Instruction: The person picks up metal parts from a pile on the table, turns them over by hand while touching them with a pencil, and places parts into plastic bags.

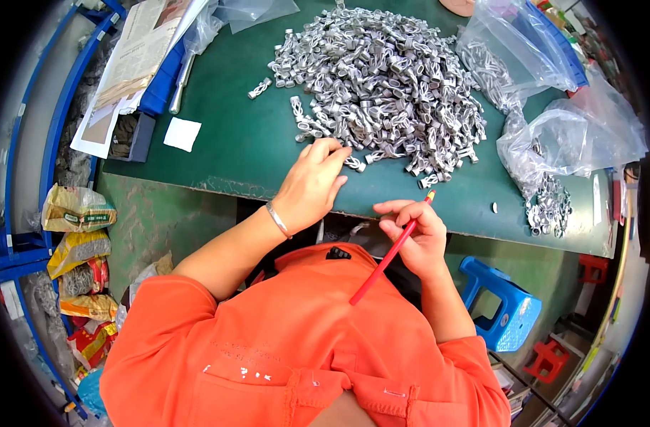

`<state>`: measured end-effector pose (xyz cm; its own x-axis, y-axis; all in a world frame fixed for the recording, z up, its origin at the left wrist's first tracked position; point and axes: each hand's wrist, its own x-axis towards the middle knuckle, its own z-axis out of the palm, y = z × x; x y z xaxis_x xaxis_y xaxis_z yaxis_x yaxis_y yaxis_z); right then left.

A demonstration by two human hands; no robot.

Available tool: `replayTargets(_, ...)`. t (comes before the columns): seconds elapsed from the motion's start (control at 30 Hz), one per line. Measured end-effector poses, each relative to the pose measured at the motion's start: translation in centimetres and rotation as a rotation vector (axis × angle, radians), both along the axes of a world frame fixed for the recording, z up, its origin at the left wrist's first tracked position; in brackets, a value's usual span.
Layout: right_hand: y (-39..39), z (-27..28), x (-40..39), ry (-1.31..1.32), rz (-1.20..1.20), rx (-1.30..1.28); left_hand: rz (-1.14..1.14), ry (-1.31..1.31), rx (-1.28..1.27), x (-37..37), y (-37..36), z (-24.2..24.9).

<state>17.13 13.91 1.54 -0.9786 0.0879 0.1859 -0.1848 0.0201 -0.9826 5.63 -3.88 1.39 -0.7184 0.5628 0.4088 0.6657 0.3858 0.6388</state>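
A large heap of small silver metal parts [389,85] lies on the green table [232,135]. My left hand [311,179], with a bracelet at the wrist, is at the heap's lower left edge, fingers bent over the parts. Beside its fingertips is one metal part [354,164]; whether the fingers grip anything is hidden. Near the table's front edge, my right hand [415,231] is closed around a red pen-like stick [389,260], which slants with its yellowish tip up toward the heap.
Clear plastic bags [567,135] with metal parts stand at the right, beside a small pile of rings [549,208]. A white paper square [182,134] and a blue tray with papers [158,89] are at the left. A blue stool [509,313] stands below.
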Motion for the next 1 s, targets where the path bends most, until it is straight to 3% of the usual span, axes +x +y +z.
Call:
replayTargets(0.27, -1.2, -0.2, -1.7, -0.214, -0.194, -0.118, -0.077, -0.023, -0.029, 0.1, -0.2, -0.5)
replayTargets(0.33, -1.5, 0.0, -2.0, -0.225, -0.189, -0.116, -0.124, -0.121, 0.170, 0.7, -0.1, 0.0)
replayTargets(0.47, -1.5, -0.1, -2.1, -0.373, -0.024, -0.417, -0.154, -0.126, 0.263, 1.6, -0.1, 0.6)
replayTargets(0.6, -1.6, -0.6, -1.7, -0.188, -0.035, -0.456, -0.231, -0.685, 0.408, 1.8, -0.4, 1.5)
replayTargets(0.7, -1.2, -0.8, -1.3, -0.121, 0.011, -0.358, -0.231, -0.773, 0.441, 2.1, -0.7, 0.8)
replayTargets(0.73, -1.3, -0.8, -1.2, -0.125, 0.009, -0.359, -0.231, -0.778, 0.441, 2.2, -0.7, 0.9)
replayTargets(0.83, -1.4, -0.7, -1.3, -0.020, -0.011, -0.403, -0.255, -0.304, 0.363, 1.9, -0.5, 1.6)
replayTargets(1.0, -1.3, -0.5, -0.8, 0.028, -0.052, -0.470, -0.273, -0.257, 0.347, 2.8, -0.4, 1.8)
